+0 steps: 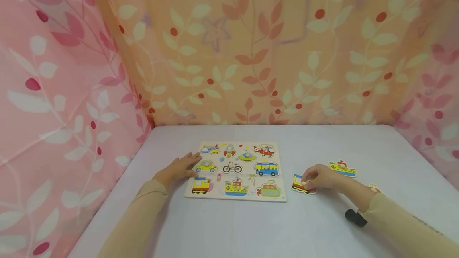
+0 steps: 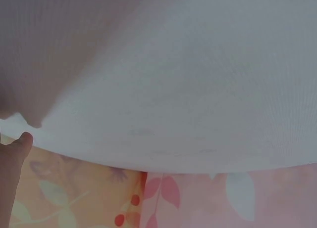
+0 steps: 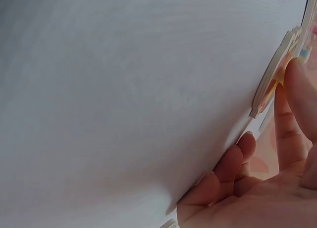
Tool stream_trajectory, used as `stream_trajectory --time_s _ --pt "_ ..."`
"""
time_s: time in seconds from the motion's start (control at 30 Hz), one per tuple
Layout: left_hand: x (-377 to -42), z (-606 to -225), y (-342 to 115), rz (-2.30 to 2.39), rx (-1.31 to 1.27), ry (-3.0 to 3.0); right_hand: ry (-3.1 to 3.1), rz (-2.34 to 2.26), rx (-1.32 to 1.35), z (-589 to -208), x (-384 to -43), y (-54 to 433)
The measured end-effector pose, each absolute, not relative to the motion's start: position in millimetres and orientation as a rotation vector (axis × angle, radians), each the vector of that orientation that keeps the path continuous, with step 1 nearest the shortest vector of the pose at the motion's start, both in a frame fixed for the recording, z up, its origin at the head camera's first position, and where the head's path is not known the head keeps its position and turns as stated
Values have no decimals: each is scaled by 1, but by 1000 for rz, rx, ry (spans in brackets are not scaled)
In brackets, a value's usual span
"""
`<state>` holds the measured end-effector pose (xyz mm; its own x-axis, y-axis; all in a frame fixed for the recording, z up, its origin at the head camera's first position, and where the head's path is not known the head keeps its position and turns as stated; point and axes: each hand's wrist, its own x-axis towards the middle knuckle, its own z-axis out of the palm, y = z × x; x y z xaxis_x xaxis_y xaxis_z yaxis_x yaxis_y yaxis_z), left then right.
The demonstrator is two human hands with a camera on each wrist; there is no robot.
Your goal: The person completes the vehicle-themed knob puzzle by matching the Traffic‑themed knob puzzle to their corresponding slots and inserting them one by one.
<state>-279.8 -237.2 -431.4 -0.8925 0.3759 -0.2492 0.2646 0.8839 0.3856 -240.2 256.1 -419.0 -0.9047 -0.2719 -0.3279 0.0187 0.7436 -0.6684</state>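
A wooden puzzle board with vehicle pictures lies flat on the table. My left hand rests at its left edge, fingers extended over the rim beside the yellow car. To the right of the board, my right hand pinches a train puzzle piece between thumb and index finger. In the right wrist view, the train piece appears edge-on at the fingertips, and the other fingers are curled near the tabletop. Whether the piece touches the table is hard to tell. The left wrist view catches only some fingers.
A ship puzzle piece lies on the white table just behind my right forearm. Another piece is partly hidden by that arm. A black object sits at the right cuff. Patterned curtains enclose the back and sides.
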Motion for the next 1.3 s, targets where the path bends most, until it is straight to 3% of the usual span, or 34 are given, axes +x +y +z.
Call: stream_trajectory --time_s 0.53,1.3 --pt "-275 -430 -239 503 405 2717 2512 -1009 -174 -419 -243 248" --pt "-275 -427 -237 531 419 2712 2454 -1068 -310 -405 -244 178"
